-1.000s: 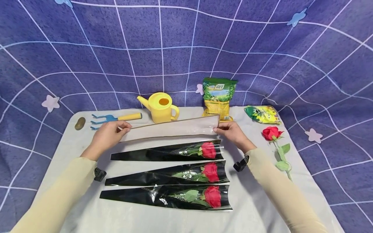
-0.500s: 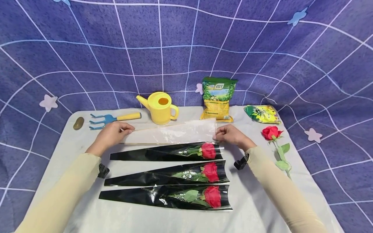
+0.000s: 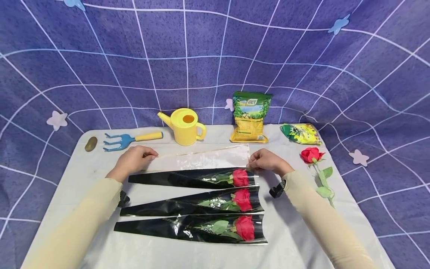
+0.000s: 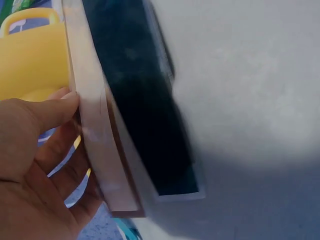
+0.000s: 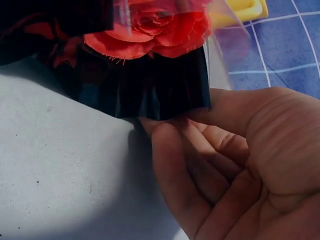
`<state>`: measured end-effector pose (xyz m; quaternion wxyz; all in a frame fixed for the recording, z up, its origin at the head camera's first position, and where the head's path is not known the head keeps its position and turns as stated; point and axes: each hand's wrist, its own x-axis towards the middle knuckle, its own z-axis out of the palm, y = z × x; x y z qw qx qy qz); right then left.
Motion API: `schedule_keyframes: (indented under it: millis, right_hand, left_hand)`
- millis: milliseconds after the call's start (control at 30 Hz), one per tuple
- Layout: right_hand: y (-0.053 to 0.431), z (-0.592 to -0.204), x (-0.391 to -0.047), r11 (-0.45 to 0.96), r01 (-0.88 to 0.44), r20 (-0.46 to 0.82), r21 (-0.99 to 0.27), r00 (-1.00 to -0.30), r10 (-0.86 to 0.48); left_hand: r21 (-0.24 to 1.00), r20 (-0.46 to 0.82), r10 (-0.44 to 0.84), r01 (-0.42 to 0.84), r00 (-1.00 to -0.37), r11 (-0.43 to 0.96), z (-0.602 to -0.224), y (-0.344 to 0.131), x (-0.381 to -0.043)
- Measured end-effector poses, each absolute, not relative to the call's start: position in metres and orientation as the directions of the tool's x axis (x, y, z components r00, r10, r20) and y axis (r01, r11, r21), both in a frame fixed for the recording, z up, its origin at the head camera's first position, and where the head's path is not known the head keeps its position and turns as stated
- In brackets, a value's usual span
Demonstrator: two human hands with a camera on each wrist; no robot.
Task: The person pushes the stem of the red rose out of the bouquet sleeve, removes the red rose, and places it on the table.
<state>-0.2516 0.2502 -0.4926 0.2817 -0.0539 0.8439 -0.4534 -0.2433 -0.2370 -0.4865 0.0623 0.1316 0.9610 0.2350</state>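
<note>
A pale, see-through flower wrapping sleeve (image 3: pixel 201 159) lies lengthwise just behind the rearmost black flower sleeve (image 3: pixel 174 178). My left hand (image 3: pixel 132 160) pinches its rear edge toward the narrow end; in the left wrist view the thumb (image 4: pixel 62 107) presses on that edge with the fingers behind. At the wide end, my right hand (image 3: pixel 267 160) pinches the pale sleeve's corner. Up close, the right fingers (image 5: pixel 167 145) also meet the rim of a black sleeve (image 5: pixel 150 95) holding a red rose (image 5: pixel 150 35), which partly hides the grip.
Two more black sleeves with roses lie in front, the middle one (image 3: pixel 158 204) and the nearest one (image 3: pixel 151 226). Behind stand a yellow watering can (image 3: pixel 184 129) and a green-yellow bag (image 3: pixel 250 119). A hand rake (image 3: pixel 124 141), stone (image 3: pixel 91 144), small packet (image 3: pixel 302 133) and loose rose (image 3: pixel 311 155) flank them.
The pale sleeve has come down from a raised, tilted position to lie flatter beside the rearmost black sleeve. Both hands have lowered with it, the left shifting slightly right.
</note>
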Motion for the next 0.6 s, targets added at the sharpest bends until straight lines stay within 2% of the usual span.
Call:
schedule_keyframes:
  millis: [100, 233, 367, 500, 600]
  right_hand:
    - [0.250, -0.489, -0.250, 0.662, 0.073, -0.375, -0.746, -0.868, -0.326]
    - [0.250, -0.476, -0.250, 0.789, -0.079, -0.283, -0.609, -0.908, -0.309]
    - [0.246, -0.460, -0.245, 0.810, -0.228, -0.121, -0.541, -0.932, -0.343]
    - [0.231, -0.448, -0.227, 0.722, -0.430, 0.072, -0.542, -0.880, -0.470]
    - [0.213, -0.443, -0.209, 0.670, -0.592, 0.162, -0.447, -0.791, -0.590]
  left_hand:
    - [0.435, -0.077, 0.280, 0.220, -0.957, 0.873, -0.490, -0.234, -0.244]
    - [0.424, -0.041, 0.266, 0.224, -0.963, 0.877, -0.489, -0.228, -0.241]
    - [0.445, 0.027, 0.281, 0.264, -0.959, 0.856, -0.480, -0.217, -0.229]
    - [0.382, 0.135, 0.394, 0.415, -0.909, 0.826, -0.473, -0.195, -0.209]
    - [0.270, 0.204, 0.519, 0.558, -0.830, 0.785, -0.470, -0.177, -0.194]
